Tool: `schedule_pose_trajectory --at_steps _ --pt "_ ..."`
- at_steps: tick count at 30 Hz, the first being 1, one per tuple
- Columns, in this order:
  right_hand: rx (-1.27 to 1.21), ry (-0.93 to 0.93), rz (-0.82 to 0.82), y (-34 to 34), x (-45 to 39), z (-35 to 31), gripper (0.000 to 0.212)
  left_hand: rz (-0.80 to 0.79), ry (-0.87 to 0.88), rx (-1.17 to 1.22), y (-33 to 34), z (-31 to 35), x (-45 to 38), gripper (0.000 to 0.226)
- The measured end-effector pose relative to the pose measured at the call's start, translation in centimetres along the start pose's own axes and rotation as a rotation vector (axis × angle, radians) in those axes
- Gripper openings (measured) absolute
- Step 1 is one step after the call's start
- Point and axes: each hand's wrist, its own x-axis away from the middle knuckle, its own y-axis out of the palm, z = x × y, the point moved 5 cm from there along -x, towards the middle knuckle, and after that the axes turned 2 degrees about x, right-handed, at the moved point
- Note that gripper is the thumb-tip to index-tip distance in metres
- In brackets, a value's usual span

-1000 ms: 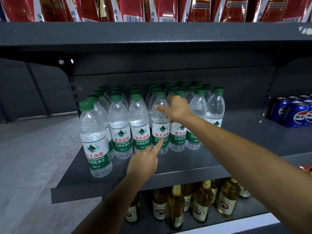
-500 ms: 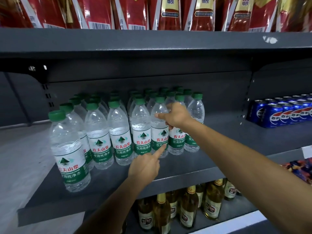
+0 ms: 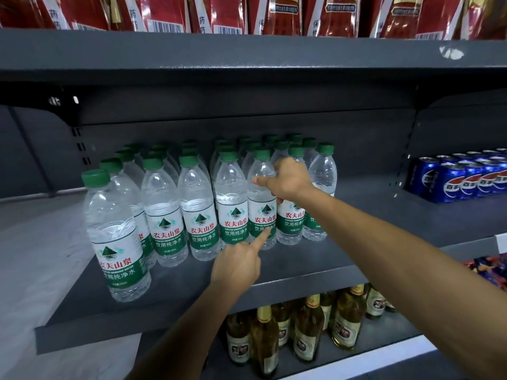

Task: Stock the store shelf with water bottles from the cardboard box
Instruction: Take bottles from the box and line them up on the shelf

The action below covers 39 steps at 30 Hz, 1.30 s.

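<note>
Several clear water bottles with green caps and green labels stand in rows on the grey middle shelf [image 3: 315,259]. One bottle [image 3: 116,242] stands alone at the shelf's front left. My left hand [image 3: 238,264] points forward, its straight index fingertip touching the label of a front-row bottle [image 3: 262,215]. My right hand [image 3: 288,181] lies over the shoulder of the neighbouring bottle [image 3: 290,223], fingers curled round it and index finger stretched across the pointed-at bottle. The cardboard box is out of view.
Blue cola cans [image 3: 463,178] stand at the right of the same shelf, past a bare stretch. Red packets [image 3: 219,12] fill the shelf above. Glass bottles with gold caps [image 3: 307,333] stand on the shelf below. Grey floor lies to the left.
Both hands have stayed on the same two front-row bottles. My view has shifted, swinging left and then partly back, and no bottle has visibly moved.
</note>
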Motion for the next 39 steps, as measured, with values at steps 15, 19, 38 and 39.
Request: schedule_pose_trajectory --at_steps 15,19,38,39 --pt "-0.133 0.055 0.347 -4.4 -0.4 2.3 0.057 0.026 0.038 0.019 -0.4 0.2 0.5 0.063" --pt "-0.135 0.148 0.252 -4.0 -1.0 3.5 0.053 -0.006 0.012 0.064 -0.1 0.0 0.0 0.068" --pt "-0.037 0.05 0.155 -3.5 -1.2 4.1 0.042 -0.034 -0.03 0.1 -0.2 0.0 0.0 0.068" --pt "-0.061 0.031 0.202 -3.8 -0.9 4.2 0.045 -0.033 -0.032 0.104 -0.2 0.0 0.0 0.068"
